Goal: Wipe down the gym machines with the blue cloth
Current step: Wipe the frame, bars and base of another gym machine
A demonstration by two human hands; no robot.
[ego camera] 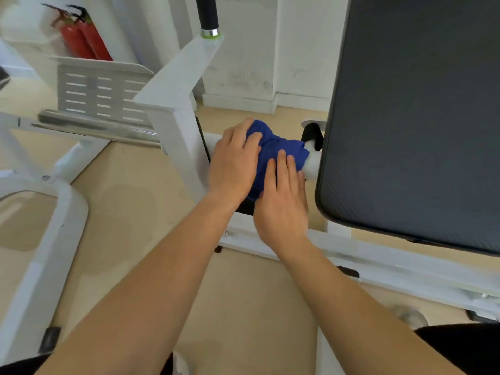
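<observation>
While leaning over the white-painted steel machine frame (173,123), gripping the bunched dark-blue cloth (273,147) with the left hand (234,163), with fingers curling over the top of the fabric and digging into its folds. Pressing on the near side of the same cloth with the right hand (281,204), with fingers lying straight and side by side, flat on the fabric and not closing round it. Holding the two hands just beside each other, the left one slightly farther away and to the left.

Draping the cloth over a short white round tube (313,165) running crosswise between the white upright and the large black textured padded cushion (411,117) on the right. Leaving only the tube's right end bare, next to a small black fitting (312,132) at the cushion's edge.

Reaching in with both bare forearms from the bottom of the view, above a pale beige floor (135,212) and a long white base rail (405,266) passing under the cushion.

Facing, farther back on the left, a white slotted metal plate (100,93) with a blurred chrome bar (94,128) just below it. Facing also two red fire extinguishers (81,39) standing by the white wall behind, and a black foam grip (207,12) with a chrome and green collar, rising from the top of the slanted white beam.
</observation>
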